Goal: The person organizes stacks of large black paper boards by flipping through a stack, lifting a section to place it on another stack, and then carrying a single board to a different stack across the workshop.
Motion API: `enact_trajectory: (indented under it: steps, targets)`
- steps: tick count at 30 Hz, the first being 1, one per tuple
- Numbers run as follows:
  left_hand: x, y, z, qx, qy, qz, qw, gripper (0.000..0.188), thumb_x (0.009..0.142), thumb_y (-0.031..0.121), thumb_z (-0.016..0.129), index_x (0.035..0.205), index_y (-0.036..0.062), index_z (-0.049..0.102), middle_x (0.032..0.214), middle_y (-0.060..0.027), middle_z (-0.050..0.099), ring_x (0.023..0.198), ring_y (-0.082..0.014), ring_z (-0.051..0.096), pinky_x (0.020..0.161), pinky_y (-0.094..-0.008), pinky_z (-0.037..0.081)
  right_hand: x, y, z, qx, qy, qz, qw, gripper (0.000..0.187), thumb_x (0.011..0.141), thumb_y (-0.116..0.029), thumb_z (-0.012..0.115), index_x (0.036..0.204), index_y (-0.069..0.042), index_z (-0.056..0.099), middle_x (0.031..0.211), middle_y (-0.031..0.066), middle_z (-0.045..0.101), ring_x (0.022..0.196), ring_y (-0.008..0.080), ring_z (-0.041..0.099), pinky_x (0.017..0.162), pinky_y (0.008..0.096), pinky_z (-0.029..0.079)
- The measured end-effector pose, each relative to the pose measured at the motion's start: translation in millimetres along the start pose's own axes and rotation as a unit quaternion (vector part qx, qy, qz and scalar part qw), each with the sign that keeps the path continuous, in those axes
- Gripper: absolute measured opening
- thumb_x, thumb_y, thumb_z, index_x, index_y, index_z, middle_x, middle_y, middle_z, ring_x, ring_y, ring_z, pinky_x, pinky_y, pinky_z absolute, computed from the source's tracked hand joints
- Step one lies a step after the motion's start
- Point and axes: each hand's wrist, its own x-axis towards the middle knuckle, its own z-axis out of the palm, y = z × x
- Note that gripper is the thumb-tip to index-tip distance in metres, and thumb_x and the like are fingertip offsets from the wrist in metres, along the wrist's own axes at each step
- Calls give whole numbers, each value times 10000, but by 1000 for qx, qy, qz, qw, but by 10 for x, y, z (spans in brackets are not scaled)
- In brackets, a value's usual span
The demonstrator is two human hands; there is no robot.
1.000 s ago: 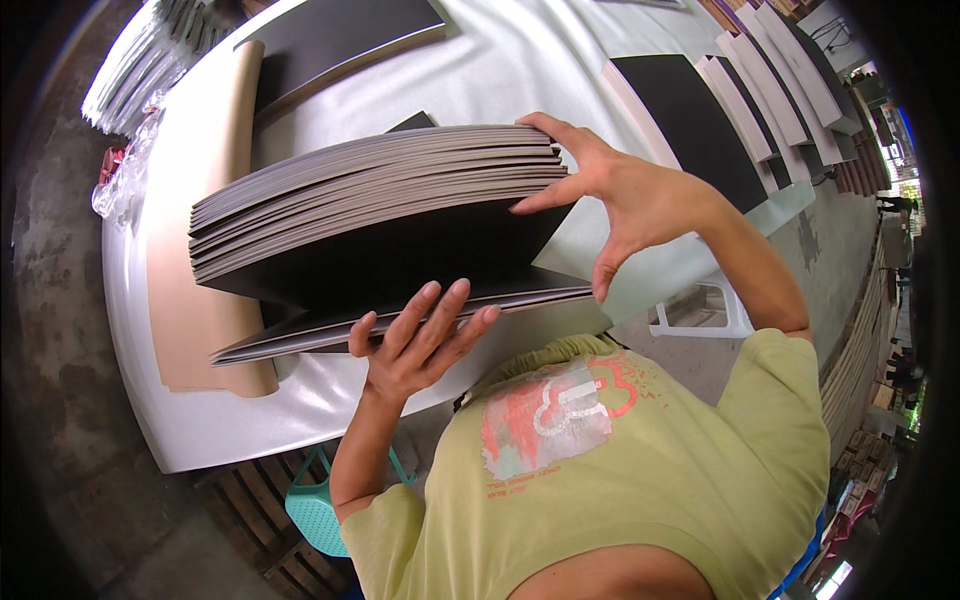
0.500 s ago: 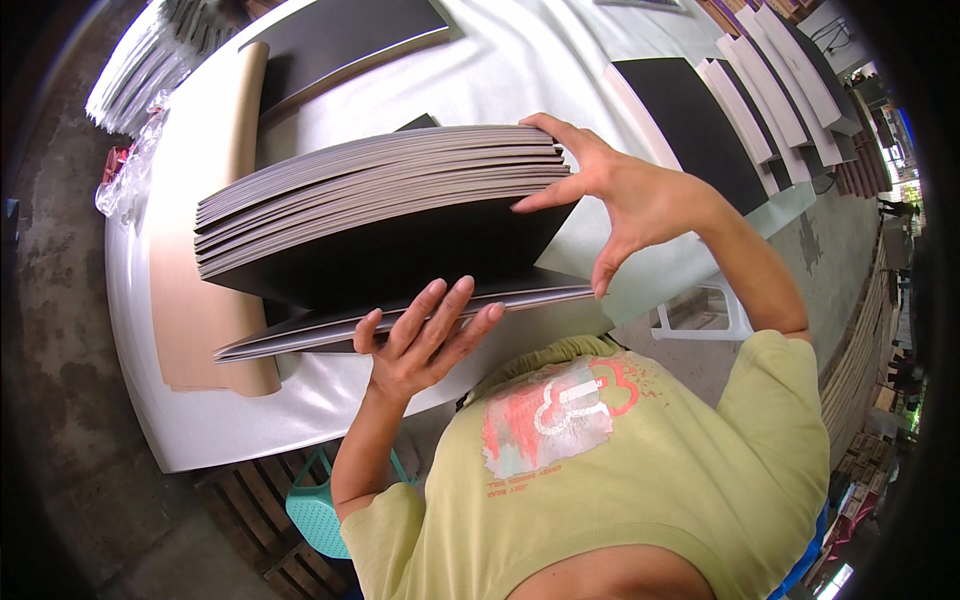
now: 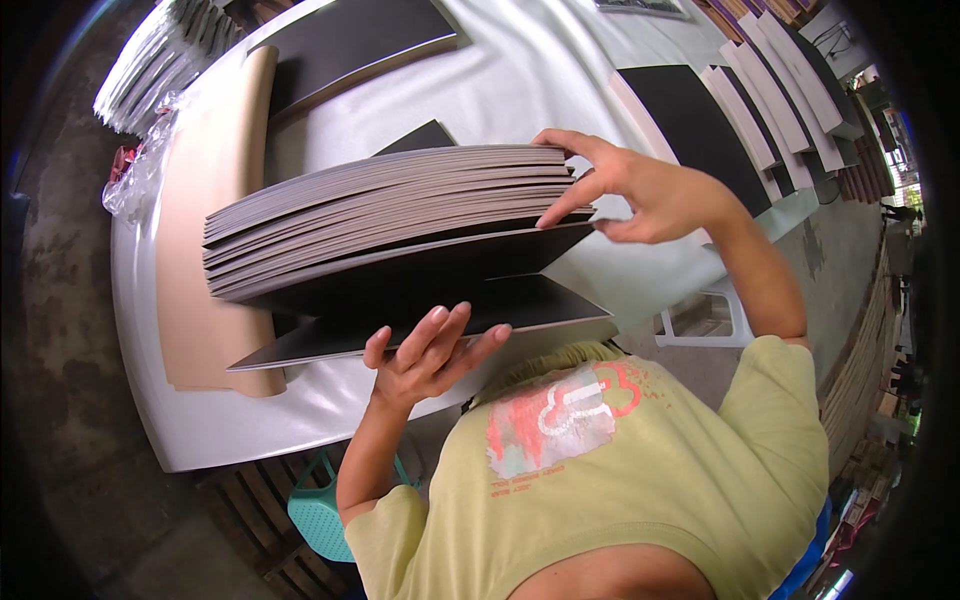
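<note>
A thick album [image 3: 390,205] with stiff black pages and pale edges stands partly opened over the table in front of me. My right hand [image 3: 640,195] grips its right end, fingers over the page edges and thumb by the corner of a lifted black page [image 3: 440,262]. Below that, another black page [image 3: 520,305] lies nearly flat, with a gap between the two. My left hand [image 3: 425,360] is at this lower page's front edge, its fingers stretched and spread against it. The far side of the album is hidden behind the stacked pages.
The table [image 3: 200,440] has a shiny white cover. On it are a brown paper roll [image 3: 215,260], a large black board [image 3: 350,50] and several black-faced thick blocks [image 3: 690,125] at right. A white stool [image 3: 705,320] and a green stool [image 3: 325,515] stand near me.
My right thumb has come up from the lower pages with one black page, which now sits against the upper stack. The gap over the bottom page is wider. My left hand shifted slightly down.
</note>
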Motion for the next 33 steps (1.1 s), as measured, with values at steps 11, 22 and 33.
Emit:
enact_trajectory:
  steps: [11,22,33]
  targets:
    - [17,-405,-80,-81,-16,-123,989,478,798,594,515,980,183,677,784,23,556,853,-159,561,897,-379,274,387,637,1581,400,412,103,812,752,554,-168,871,1169,5,473,1115,114,565,1079,196,511,934,333,412]
    - [148,-1288,563,-193,9,-141,971,376,721,374,632,537,107,443,538,-33,387,553,-213,397,609,-333,286,127,420,1042,445,554,99,696,626,576,-12,806,1124,7,504,1032,88,597,958,169,567,870,306,448]
    - [302,-1184,2245,-670,-338,-214,626,1408,433,757,694,1438,35,23,1486,-207,97,1361,-330,162,1088,-441,161,-1683,672,1705,289,694,242,614,643,518,-224,843,1072,-19,587,1027,57,611,963,191,561,866,327,436]
